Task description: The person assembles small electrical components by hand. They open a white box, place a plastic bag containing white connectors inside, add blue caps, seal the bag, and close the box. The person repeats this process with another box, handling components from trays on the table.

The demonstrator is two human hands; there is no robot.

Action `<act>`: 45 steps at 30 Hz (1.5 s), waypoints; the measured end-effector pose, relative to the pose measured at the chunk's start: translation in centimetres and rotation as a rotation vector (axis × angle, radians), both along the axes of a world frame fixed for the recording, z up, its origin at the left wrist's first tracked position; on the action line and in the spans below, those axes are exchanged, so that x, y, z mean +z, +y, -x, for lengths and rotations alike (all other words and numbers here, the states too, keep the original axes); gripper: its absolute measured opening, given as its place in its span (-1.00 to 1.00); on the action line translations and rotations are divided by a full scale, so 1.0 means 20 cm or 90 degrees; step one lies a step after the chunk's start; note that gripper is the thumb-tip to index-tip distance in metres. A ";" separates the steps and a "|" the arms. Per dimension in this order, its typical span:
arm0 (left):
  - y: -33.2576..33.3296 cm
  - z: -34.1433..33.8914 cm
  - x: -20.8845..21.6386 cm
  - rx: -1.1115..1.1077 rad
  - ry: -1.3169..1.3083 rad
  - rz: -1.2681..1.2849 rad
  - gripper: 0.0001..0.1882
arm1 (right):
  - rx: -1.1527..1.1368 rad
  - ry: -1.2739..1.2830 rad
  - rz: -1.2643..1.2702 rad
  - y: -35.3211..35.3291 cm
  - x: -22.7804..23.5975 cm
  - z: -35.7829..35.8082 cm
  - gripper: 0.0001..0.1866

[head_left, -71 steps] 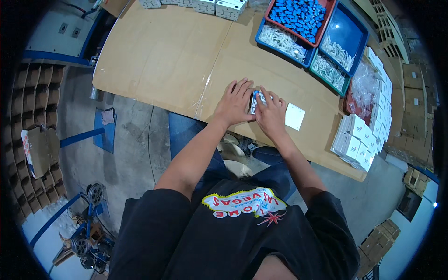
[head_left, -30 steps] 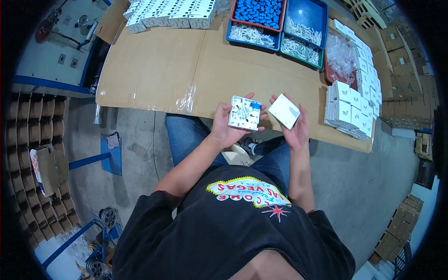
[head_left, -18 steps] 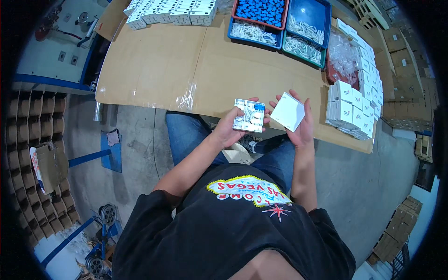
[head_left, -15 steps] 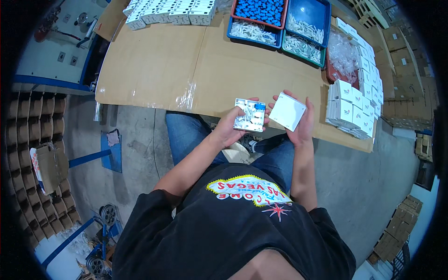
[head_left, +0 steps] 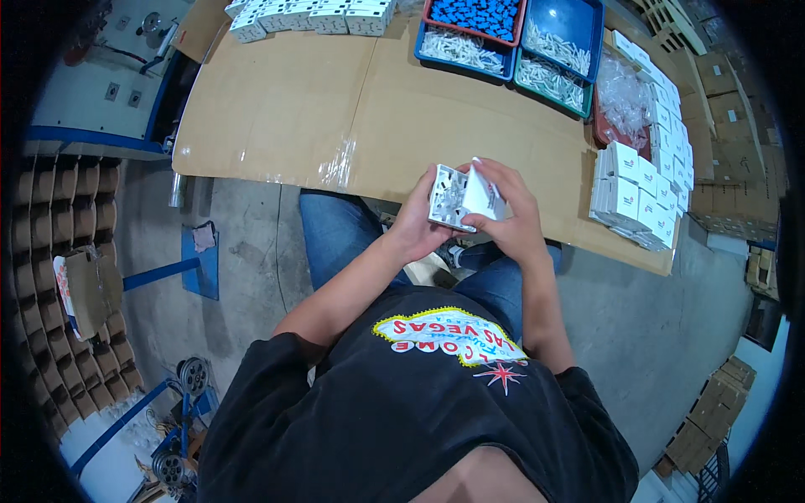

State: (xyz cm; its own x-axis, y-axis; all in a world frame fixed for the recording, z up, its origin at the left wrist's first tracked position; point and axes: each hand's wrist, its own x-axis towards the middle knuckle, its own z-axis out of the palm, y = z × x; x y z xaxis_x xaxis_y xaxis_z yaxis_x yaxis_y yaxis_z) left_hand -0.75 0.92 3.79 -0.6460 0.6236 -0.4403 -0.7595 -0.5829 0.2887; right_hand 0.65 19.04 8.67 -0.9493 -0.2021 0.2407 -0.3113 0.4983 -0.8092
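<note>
Over the table's near edge, my left hand (head_left: pixel 414 223) is closed round a shallow white square plastic case (head_left: pixel 446 198), its open inner side showing white fittings. The blue piece seen in it earlier is hidden now. My right hand (head_left: pixel 518 220) grips a white square cover (head_left: pixel 482 198), thumb on its near edge and fingers along the far side. The cover stands tilted against the right part of the case. Whether its edge has engaged with the case, I cannot tell.
Cardboard covers the table (head_left: pixel 277 109). At the back stand a red tray (head_left: pixel 522 33) of blue pieces and a blue tray (head_left: pixel 507 75) of white pieces. White cases (head_left: pixel 356 21) line the far left; stacked white covers (head_left: pixel 625 197) stand at right beside clear plastic bags (head_left: pixel 620 105).
My right hand has brought the cover leftward from beside the case and tilted it up against it. The case has turned slightly in my left hand.
</note>
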 end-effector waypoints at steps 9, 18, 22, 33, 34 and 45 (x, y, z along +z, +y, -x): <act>0.02 -0.02 -0.01 0.025 -0.004 0.058 -0.47 | 0.056 0.050 -0.046 -0.07 -0.08 -0.01 -0.21; 0.03 -0.03 -0.08 0.009 0.020 0.062 -0.43 | 0.083 0.073 -0.094 -0.06 -0.15 0.00 -0.21; 0.04 -0.03 -0.06 0.014 0.011 0.068 -0.38 | 0.079 0.080 -0.082 -0.07 -0.17 0.01 -0.20; 0.05 -0.05 -0.05 0.037 0.000 0.082 -0.38 | 0.107 0.057 -0.036 -0.06 -0.20 0.00 -0.17; 0.04 -0.05 -0.05 0.036 -0.001 0.079 -0.38 | 0.113 0.052 -0.036 -0.06 -0.20 0.00 -0.18; 0.05 -0.05 -0.04 0.014 -0.023 0.139 -0.39 | 0.122 -0.006 -0.034 -0.04 -0.25 -0.01 -0.20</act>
